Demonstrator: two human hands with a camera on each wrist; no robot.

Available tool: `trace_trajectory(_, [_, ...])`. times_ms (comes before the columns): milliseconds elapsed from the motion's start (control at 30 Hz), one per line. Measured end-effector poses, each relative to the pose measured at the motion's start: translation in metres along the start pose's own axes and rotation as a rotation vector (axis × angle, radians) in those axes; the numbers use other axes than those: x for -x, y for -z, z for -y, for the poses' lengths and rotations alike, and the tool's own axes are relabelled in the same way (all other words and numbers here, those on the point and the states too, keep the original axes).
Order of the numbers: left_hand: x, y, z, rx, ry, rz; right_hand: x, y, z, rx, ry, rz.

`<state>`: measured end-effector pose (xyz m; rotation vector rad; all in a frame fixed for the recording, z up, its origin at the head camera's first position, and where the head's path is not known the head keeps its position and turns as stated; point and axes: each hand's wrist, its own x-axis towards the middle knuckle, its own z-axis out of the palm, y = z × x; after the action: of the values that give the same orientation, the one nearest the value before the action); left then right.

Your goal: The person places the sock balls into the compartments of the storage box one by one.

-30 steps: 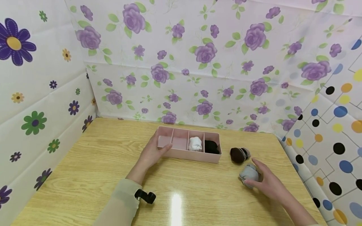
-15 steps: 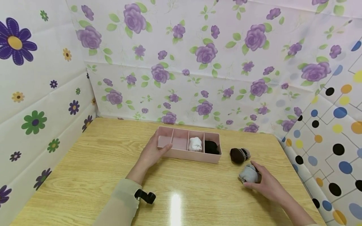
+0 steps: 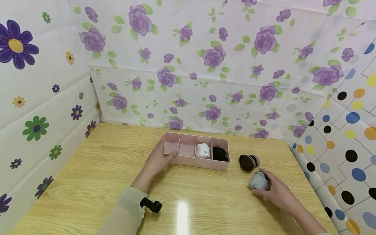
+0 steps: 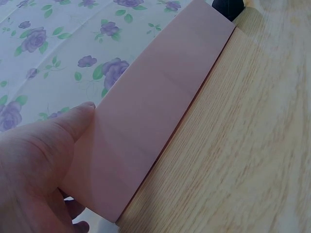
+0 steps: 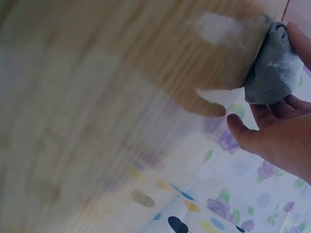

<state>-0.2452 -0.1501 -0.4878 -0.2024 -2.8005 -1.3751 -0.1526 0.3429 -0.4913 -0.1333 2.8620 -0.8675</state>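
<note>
At the far left a white cloth printed with daisy-like flowers (image 3: 61, 120) hangs beside the pale wood-grain counter (image 3: 214, 195). The left hand (image 3: 155, 158), below a light beige sleeve (image 3: 124, 202) with a black strapped device (image 3: 151, 204), is clamped on the left end of a long, smooth pink box (image 3: 198, 162), its thumb along the near wall. Of the box's four compartments, the third from the left holds a white rolled fabric bundle (image 3: 202, 150) and the rightmost a black fabric bundle (image 3: 219, 153). Right of the box, on the counter, lies a dark brown fabric bundle with a grey striped end (image 3: 246, 162). Nearer and slightly right, a light grey rolled fabric bundle (image 3: 258, 181) sits on the counter, gripped between thumb and fingers of the right hand (image 3: 277, 192). Farther right hangs a white cloth with coloured dots (image 3: 337, 147).
</note>
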Motion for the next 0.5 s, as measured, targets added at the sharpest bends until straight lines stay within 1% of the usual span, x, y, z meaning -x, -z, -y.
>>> trace_trajectory(233, [0.0002,-0.0006,-0.0003,-0.002,-0.01,-0.004,-0.0023,0.0024,0.0044,0.01,-0.028,-0.007])
trace_trajectory(367, [0.0002,-0.0008,0.0004,-0.003,-0.006,-0.006,-0.0019,0.0033,0.0063,0.01,-0.016,-0.018])
trace_trajectory(500, [0.0004,-0.0005,0.001,-0.002,-0.003,-0.006,-0.0011,0.0042,0.0093,0.006,0.003,-0.061])
